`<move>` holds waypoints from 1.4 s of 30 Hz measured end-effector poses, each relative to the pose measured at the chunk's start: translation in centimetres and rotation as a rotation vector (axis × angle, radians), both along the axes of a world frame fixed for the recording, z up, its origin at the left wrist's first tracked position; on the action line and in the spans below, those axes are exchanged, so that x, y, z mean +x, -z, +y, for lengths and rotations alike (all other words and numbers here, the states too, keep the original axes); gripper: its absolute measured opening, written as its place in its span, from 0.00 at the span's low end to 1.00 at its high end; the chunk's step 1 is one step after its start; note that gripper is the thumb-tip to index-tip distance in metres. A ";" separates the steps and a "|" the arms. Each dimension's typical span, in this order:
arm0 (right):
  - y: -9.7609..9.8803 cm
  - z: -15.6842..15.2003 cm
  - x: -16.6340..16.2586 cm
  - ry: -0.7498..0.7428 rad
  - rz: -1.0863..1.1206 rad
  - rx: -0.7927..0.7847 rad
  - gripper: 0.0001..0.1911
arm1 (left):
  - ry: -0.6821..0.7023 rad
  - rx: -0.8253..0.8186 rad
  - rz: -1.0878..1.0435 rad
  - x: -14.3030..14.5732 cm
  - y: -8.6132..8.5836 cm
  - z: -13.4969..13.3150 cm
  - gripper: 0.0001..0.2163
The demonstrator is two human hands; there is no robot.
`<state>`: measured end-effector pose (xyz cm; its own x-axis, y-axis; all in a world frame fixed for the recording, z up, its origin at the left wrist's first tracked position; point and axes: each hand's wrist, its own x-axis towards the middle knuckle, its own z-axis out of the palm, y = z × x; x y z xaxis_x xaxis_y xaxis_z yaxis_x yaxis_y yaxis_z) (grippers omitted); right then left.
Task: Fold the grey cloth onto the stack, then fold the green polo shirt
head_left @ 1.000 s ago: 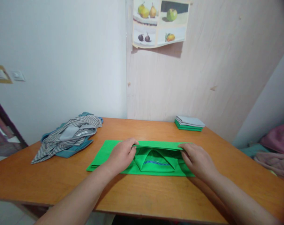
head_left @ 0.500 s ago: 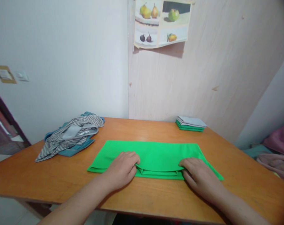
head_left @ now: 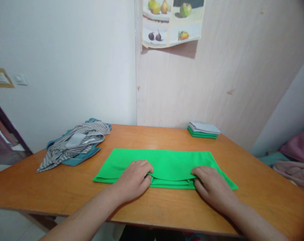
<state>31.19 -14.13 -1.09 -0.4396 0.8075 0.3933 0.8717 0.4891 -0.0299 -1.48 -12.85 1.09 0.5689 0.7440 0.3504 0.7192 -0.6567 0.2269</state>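
A bright green cloth (head_left: 167, 162) lies folded into a wide, flat band across the middle of the wooden table. My left hand (head_left: 135, 179) pinches its near edge left of the centre, thumb below the upper layer and fingers over it. On the right part of that same edge, my right hand (head_left: 212, 184) grips the fabric in a like way. Between both hands the upper layer lifts slightly, and inner folds show beneath it. The fingertips inside the folds are partly hidden.
A loose heap of striped and blue clothes (head_left: 75, 144) lies at the table's left. Folded grey and green cloths make a neat stack (head_left: 204, 130) at the back right. The wooden table (head_left: 146, 211) meets a wall carrying a fruit poster (head_left: 173, 25). Pinkish fabric (head_left: 294, 172) lies beyond the right edge.
My left hand has shifted slightly to the right along the cloth's near edge. My right hand keeps its grip almost unmoved. The whole view has moved a little.
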 end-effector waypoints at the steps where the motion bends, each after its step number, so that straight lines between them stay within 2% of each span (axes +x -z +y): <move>1: -0.1 0.0 -0.1 0.003 -0.001 0.001 0.09 | 0.008 0.000 -0.003 0.0 0.0 0.0 0.06; 13: 0.3 -0.2 0.2 0.015 0.008 0.007 0.12 | 0.047 0.023 -0.022 -0.2 0.9 0.1 0.06; 20: -0.3 0.2 2.6 0.213 -0.050 0.033 0.13 | 0.062 -0.016 -0.052 -0.2 1.0 0.3 0.06; 25: -0.3 0.5 5.7 0.331 0.005 0.182 0.14 | 0.049 0.004 -0.086 -0.4 1.1 0.3 0.07; 29: 0.1 0.2 7.0 0.307 0.047 0.222 0.15 | 0.052 0.061 -0.126 -0.7 1.3 0.3 0.06; 36: 1.6 -0.3 8.2 0.285 0.074 0.164 0.16 | 0.053 0.097 -0.110 -0.7 1.3 0.2 0.07; 39: 1.7 -0.6 8.5 0.286 0.102 0.170 0.15 | 0.055 0.135 -0.119 -0.7 1.1 0.0 0.07; 42: 1.4 -1.0 8.3 0.266 0.067 0.101 0.15 | 0.080 0.116 -0.059 -0.7 0.9 -0.2 0.06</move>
<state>39.53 -15.08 -2.49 -0.1884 0.8464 0.4982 0.9674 0.2473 -0.0543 -2.16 -13.03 0.20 0.6008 0.6496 0.4658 0.6512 -0.7357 0.1861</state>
